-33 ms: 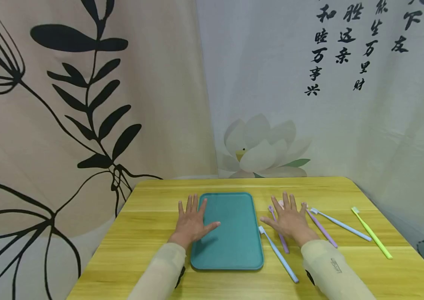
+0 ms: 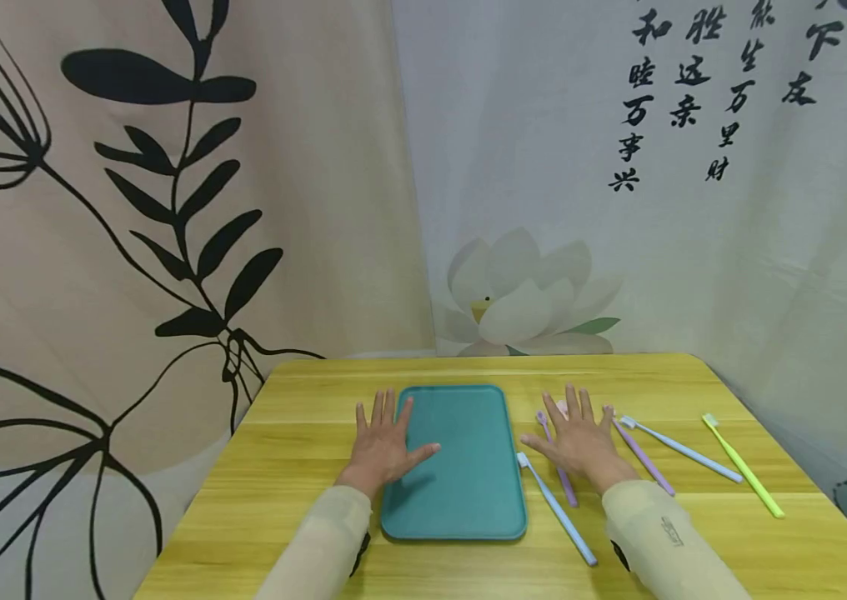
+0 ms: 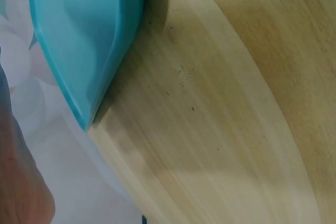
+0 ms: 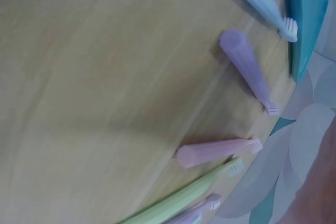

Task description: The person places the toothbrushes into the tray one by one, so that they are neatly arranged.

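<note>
My left hand (image 2: pixel 382 446) is spread flat, fingers straight, above the left side of a teal tray (image 2: pixel 461 492). My right hand (image 2: pixel 581 437) is likewise spread, over several toothbrushes right of the tray. Neither hand holds anything. Beside the tray's right edge lies a blue toothbrush (image 2: pixel 558 512); a purple toothbrush (image 2: pixel 566 483) lies just right of it, partly under the right hand. Further right are another purple toothbrush (image 2: pixel 649 463), a second blue toothbrush (image 2: pixel 686 452) and a bright green toothbrush (image 2: pixel 742 467). A pink toothbrush (image 4: pixel 212 152) and a pale green toothbrush (image 4: pixel 184 195) show in the right wrist view.
All of it lies on a wooden table (image 2: pixel 303 475) with rounded far corners. Behind the table hangs a printed curtain (image 2: pixel 333 208) with dark leaves, a lotus flower and black writing.
</note>
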A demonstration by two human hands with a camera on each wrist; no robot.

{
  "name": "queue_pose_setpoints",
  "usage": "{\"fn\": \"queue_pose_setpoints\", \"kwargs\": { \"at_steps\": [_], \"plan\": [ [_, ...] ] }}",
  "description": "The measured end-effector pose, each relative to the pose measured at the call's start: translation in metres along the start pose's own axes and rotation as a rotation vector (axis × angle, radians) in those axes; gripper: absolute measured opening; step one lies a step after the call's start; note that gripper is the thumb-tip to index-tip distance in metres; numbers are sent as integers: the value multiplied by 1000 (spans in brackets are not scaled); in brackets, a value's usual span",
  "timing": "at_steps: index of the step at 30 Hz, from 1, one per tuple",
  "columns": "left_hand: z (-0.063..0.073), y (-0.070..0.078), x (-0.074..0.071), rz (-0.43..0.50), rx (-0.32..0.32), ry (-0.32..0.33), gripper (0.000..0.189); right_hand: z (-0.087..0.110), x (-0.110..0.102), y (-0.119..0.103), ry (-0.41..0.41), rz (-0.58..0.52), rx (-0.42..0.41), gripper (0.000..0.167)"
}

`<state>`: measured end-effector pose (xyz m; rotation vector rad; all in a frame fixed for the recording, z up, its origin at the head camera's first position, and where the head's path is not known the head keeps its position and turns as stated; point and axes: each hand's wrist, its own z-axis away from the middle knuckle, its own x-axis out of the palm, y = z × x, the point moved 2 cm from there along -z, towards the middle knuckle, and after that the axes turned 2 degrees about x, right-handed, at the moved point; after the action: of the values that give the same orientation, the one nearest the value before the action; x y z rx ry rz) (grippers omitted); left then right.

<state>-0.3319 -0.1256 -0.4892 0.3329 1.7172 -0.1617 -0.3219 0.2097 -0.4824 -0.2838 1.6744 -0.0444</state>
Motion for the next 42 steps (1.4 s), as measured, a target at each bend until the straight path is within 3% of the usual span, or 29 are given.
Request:
{"fn": "queue_pose_setpoints", "kwargs": {
  "at_steps": [7,25,32,42],
  "plan": [
    [-2,-2,-1,17,-32,-35,103,1,-3,2,7,-11,-1,100],
    [2,-16,-15,61,-52,23,101,5,-13,4,41,-8,7,99],
    [-1,-22,-19,51,-88,-16,102,3,-25,15,53,-60,28,96],
    [-3,-25,-28,106,-113,10,101,6,-42,36,71,-101,62,90]
  ]
}}
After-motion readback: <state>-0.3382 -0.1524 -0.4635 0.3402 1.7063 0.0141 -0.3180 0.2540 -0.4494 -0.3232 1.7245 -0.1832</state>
